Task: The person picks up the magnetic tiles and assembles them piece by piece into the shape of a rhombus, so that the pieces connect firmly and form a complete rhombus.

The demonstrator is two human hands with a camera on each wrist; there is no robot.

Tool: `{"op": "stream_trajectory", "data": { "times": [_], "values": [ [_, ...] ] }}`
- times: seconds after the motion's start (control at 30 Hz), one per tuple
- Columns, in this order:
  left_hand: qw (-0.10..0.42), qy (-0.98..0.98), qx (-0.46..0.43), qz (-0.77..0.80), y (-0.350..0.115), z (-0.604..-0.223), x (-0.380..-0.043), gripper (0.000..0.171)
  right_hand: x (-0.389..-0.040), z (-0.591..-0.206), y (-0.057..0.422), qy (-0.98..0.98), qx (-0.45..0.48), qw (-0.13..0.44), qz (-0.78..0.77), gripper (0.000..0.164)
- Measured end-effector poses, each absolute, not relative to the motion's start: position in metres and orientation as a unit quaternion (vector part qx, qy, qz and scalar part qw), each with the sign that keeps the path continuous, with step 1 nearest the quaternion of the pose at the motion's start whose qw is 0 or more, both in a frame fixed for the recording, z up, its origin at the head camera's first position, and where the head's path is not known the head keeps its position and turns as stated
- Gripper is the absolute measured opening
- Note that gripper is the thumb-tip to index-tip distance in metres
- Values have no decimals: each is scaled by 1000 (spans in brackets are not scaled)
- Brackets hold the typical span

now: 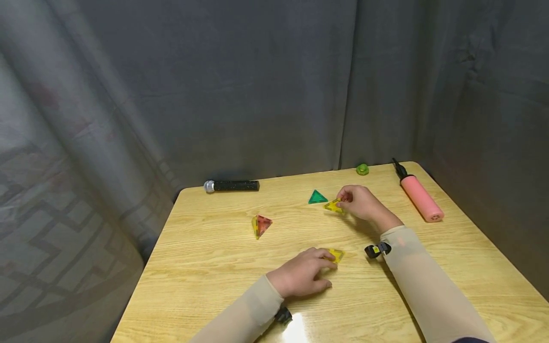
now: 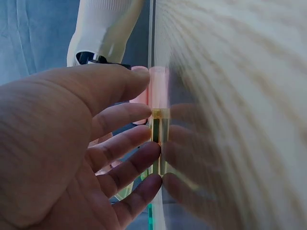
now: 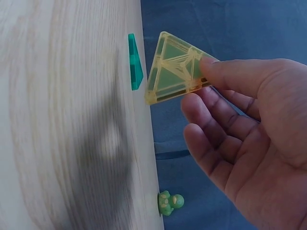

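Yellow translucent plastic forms the triangular tile (image 3: 175, 67) that the right hand (image 1: 362, 202) pinches by one corner, near the green triangular tile (image 1: 317, 196). The left hand (image 1: 304, 272), fingers loosely spread, lies over a second yellow tile (image 1: 337, 256) on the counter (image 1: 193, 267). Such a small grip could let the held tile twist or slip; a stray sweep might topple the red-and-yellow tile assembly (image 1: 263, 225). Counted: two loose yellow tiles, one green, one assembly, one microphone (image 1: 235, 186), one pink hand pump (image 1: 422, 197), one green toy figure (image 3: 165, 203).

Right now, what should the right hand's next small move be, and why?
Probably lower the raised yellow triangle onto the table beside the green triangle: the right hand pinches it off the surface, and the green one lies close by.
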State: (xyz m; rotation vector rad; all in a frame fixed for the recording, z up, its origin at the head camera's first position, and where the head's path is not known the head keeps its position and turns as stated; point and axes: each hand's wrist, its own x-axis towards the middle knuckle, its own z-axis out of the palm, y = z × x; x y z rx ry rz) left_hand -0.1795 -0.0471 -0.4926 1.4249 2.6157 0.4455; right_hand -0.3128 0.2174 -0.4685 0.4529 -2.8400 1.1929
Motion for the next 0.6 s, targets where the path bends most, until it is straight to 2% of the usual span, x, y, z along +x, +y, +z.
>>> {"op": "stream_trajectory", "data": {
  "times": [0.6],
  "values": [
    [72,883,432,170,-62,-497,-194,42,-311,-468,209,-903,154,9,402,6]
  ]
}}
